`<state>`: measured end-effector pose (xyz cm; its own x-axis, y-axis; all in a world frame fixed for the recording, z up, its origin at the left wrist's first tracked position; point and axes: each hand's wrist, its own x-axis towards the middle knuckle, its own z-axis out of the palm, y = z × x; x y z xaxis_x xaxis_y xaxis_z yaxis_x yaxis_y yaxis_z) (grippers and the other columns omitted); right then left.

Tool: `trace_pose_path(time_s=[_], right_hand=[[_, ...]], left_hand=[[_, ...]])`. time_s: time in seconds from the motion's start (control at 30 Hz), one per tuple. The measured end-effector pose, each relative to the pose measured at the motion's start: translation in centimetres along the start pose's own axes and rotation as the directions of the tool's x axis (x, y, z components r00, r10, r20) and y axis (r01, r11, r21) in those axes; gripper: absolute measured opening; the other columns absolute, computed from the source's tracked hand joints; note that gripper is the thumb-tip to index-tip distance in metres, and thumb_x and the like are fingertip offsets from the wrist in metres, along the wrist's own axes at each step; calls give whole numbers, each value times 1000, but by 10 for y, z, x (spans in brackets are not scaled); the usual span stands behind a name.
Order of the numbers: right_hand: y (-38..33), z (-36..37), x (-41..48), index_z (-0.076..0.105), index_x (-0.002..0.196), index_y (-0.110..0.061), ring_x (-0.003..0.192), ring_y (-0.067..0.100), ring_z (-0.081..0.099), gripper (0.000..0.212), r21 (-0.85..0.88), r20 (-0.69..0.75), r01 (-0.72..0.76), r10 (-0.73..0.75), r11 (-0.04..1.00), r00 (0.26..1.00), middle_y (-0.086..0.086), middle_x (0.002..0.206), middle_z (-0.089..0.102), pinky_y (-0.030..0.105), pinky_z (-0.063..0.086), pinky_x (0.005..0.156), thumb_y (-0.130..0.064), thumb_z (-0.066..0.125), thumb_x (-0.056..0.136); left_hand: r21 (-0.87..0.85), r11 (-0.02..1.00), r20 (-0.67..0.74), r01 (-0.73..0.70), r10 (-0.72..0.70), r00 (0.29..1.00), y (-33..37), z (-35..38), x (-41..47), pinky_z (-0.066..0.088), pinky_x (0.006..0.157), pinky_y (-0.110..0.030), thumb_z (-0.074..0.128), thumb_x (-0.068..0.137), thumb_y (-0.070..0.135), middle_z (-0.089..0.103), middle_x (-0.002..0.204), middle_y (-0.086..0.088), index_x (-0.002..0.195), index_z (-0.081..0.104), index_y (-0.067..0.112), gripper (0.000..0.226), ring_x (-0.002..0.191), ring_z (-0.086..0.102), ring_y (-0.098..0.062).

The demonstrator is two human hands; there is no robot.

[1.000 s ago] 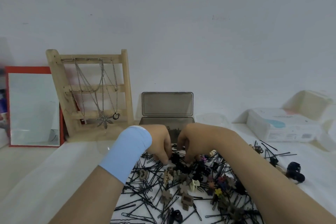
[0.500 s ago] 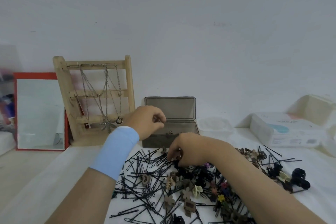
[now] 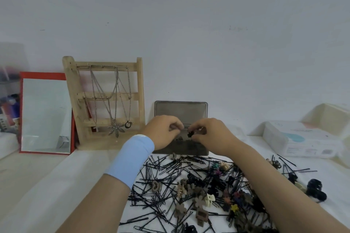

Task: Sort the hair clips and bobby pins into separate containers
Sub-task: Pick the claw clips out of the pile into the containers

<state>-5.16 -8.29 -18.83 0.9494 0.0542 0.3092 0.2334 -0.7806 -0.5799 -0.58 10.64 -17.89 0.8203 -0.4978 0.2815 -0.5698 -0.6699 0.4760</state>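
Observation:
A dark grey box with its lid upright stands at the back of the white cloth; small dark pieces lie inside. My left hand hovers over the box with fingers curled and tips together; I cannot see what, if anything, is in them. My right hand is beside it above the box and pinches a small black hair clip and a brown one. In front of the box lies a mixed pile of black bobby pins and small claw clips.
A wooden necklace stand and a red-framed mirror lean on the wall at the left. At the right sit a white wipes pack and a cream box. More clips lie at the right.
Both hands rose from the pile. The left reached the box first; the right has now followed with clips pinched in its fingers.

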Motion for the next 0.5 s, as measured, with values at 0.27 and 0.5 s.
trace_pose_path(time_s=[0.27,0.5], right_hand=[[11,-16,-3,74,98,-1,73,24,70,10,510,279,-233,97,828,955,15,83,75,32,56,58,-3,71,89],[7,-26,-4,73,101,-6,68,17,68,19,567,247,-153,10,809,969,18,90,69,26,55,64,3,74,84]], left_hand=[[-306,945,188,119,-62,980,15,15,0,60,67,-30,89,71,28,65,108,4,112,56,31,53,81,67,-14],[-669,678,320,304,-107,941,17,9,-5,61,73,-30,76,84,2,74,103,-17,120,57,5,41,89,75,-26]])
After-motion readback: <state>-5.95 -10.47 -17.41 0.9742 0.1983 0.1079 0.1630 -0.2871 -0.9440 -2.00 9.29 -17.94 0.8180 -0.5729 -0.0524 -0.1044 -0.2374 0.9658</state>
